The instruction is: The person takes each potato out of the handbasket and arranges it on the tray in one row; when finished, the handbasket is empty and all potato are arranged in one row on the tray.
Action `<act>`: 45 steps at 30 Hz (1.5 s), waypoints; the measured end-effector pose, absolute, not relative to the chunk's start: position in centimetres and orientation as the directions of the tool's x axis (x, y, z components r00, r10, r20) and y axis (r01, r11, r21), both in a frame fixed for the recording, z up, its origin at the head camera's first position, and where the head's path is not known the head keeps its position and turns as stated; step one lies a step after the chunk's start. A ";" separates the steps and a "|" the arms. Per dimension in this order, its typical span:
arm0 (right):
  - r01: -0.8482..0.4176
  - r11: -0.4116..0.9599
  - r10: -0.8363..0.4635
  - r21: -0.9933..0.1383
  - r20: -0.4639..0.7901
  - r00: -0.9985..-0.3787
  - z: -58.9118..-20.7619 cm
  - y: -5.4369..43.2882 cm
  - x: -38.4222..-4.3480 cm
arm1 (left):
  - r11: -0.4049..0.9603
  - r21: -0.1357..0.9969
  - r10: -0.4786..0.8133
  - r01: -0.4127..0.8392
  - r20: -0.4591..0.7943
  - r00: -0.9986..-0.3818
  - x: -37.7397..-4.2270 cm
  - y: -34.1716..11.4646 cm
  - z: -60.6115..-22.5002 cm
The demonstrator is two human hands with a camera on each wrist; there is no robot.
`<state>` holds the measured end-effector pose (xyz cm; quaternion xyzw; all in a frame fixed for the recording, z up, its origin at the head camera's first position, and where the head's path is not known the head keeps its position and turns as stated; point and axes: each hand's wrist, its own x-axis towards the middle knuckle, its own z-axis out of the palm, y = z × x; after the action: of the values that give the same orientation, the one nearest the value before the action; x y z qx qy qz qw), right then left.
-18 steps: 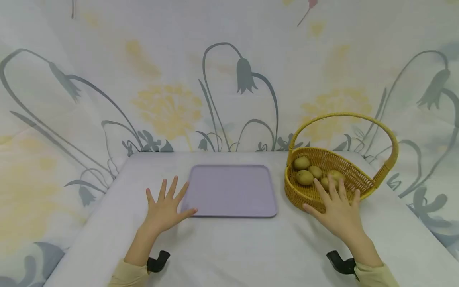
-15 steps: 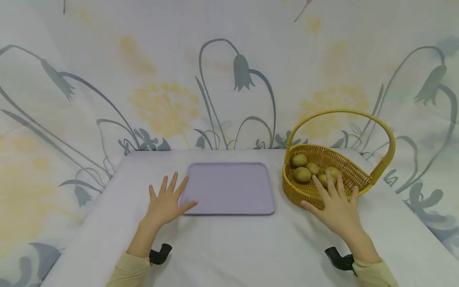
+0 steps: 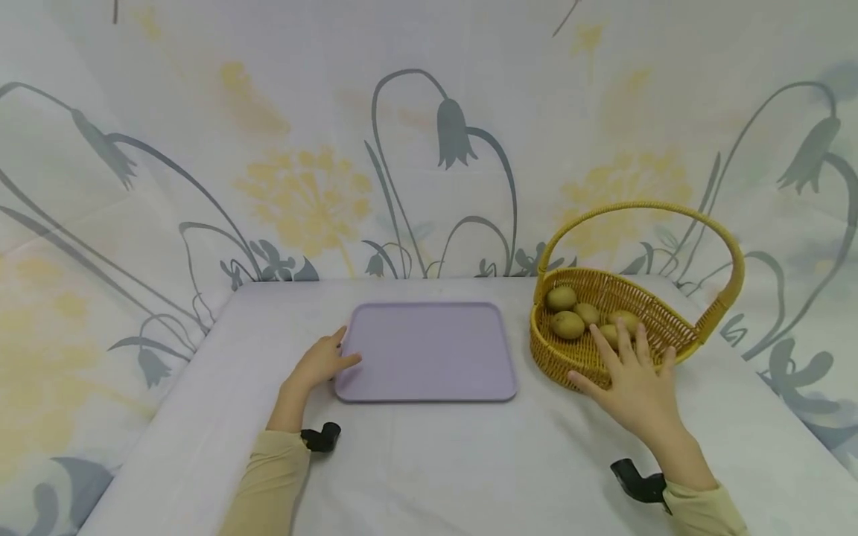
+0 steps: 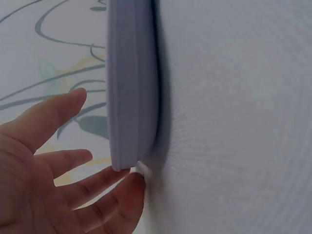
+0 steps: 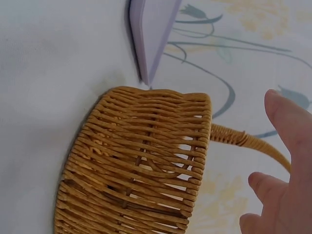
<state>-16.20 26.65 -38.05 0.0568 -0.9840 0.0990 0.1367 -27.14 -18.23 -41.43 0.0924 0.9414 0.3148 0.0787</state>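
Observation:
A flat lilac tray lies on the white table. My left hand is at its left edge, thumb reaching over the rim. In the left wrist view, the fingertips come right up to the tray's corner from below, while the thumb stands apart from its side. To the right stands a yellow wicker basket with a tall arched handle. Inside its left part lie several brownish-green kiwis. My right hand hovers at the basket's front with spread fingers, holding nothing and partly hiding the rim and the fruit.
A white cloth covers the table, and a flower-printed backdrop rises behind and beside it. On each wrist sits a black camera mount. The basket's handle arches well above the fruit.
My left hand has moved forward and right from beside the tray to its left edge, its spread fingers drawing together. The right hand stays nearly in place. The head view has shifted slightly.

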 end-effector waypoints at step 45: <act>0.299 0.028 -0.105 -0.954 -0.300 -0.948 -37.5 34.9 -33.0 | 0.346 0.934 0.268 -0.091 -0.191 -0.944 -27.8 -20.9 -44.2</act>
<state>-32.96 34.92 -37.50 -0.0692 -0.7022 0.6936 -0.1454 -27.80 -20.88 -44.21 0.0550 0.8050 0.5692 0.1578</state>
